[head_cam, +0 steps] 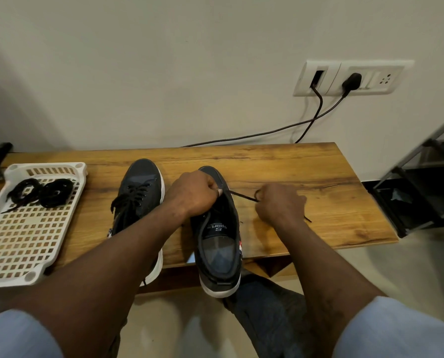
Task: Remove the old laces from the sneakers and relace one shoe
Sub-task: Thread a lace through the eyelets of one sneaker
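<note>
Two dark sneakers with white soles stand on a wooden table (306,177), toes pointing away from me. The left sneaker (138,192) still carries its black lace, loosely tied. My left hand (193,195) rests over the front of the right sneaker (218,244) and pinches at its eyelets. A black lace (243,196) runs taut from there to my right hand (280,202), which grips it just right of the shoe; its loose end lies on the table past my wrist. Two coiled black laces (41,191) lie in a white tray (22,244).
The perforated white tray sits at the table's left end, partly over the front edge. Two black cables (316,117) drop from a wall socket behind the table. A dark metal rack (427,182) stands to the right. My knee is below the right sneaker's heel.
</note>
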A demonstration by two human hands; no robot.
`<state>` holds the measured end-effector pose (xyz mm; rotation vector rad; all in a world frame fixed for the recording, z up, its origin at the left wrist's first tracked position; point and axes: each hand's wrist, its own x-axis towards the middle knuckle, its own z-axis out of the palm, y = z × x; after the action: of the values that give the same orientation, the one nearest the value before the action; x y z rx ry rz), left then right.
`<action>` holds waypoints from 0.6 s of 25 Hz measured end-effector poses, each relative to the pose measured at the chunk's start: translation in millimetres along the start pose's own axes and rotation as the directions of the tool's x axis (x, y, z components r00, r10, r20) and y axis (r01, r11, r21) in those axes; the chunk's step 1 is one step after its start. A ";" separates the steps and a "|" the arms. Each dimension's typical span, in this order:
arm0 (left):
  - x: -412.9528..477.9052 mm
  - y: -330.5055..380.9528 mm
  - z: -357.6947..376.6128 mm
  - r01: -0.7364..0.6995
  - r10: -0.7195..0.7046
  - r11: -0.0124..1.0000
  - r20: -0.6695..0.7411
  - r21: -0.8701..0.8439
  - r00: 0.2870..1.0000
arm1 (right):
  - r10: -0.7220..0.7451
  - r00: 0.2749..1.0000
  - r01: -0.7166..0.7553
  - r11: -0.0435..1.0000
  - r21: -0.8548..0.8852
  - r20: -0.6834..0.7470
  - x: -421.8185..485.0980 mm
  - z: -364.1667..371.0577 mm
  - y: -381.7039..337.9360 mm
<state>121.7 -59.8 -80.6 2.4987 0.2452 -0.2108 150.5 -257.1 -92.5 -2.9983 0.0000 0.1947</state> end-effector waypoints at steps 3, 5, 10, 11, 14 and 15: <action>1.4 0.4 -0.8 -0.010 0.010 1.000 -0.004 0.005 1.000 | 0.040 0.998 -0.040 0.999 0.003 0.042 3.9 -2.9 7.8; 2.8 0.7 -1.8 -0.021 0.022 1.000 -0.020 0.005 1.000 | -0.175 0.984 0.172 0.981 0.087 0.026 0.2 -9.5 -9.3; 4.4 -2.3 -3.1 -0.050 0.050 0.999 -0.026 0.002 0.998 | -0.351 0.933 0.351 0.936 -0.016 -0.073 -9.1 -14.0 -33.3; 5.2 -3.5 -4.1 -0.049 0.049 0.999 -0.028 -0.012 0.998 | -0.300 0.953 0.298 0.953 -0.047 -0.038 -8.8 -11.1 -26.5; 6.7 -5.8 -10.9 -0.043 0.040 0.997 -0.041 -0.067 0.998 | -0.125 0.989 0.128 0.991 -0.031 0.083 -4.5 0.0 -4.1; 7.2 -5.5 -12.6 -0.043 0.039 0.995 -0.041 -0.095 0.998 | -0.109 0.990 0.104 0.993 0.058 0.092 -2.3 2.1 -1.6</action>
<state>128.6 -47.1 -75.1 2.4116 0.2143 -0.1304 148.0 -255.3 -94.0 -2.9232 -0.1618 0.3205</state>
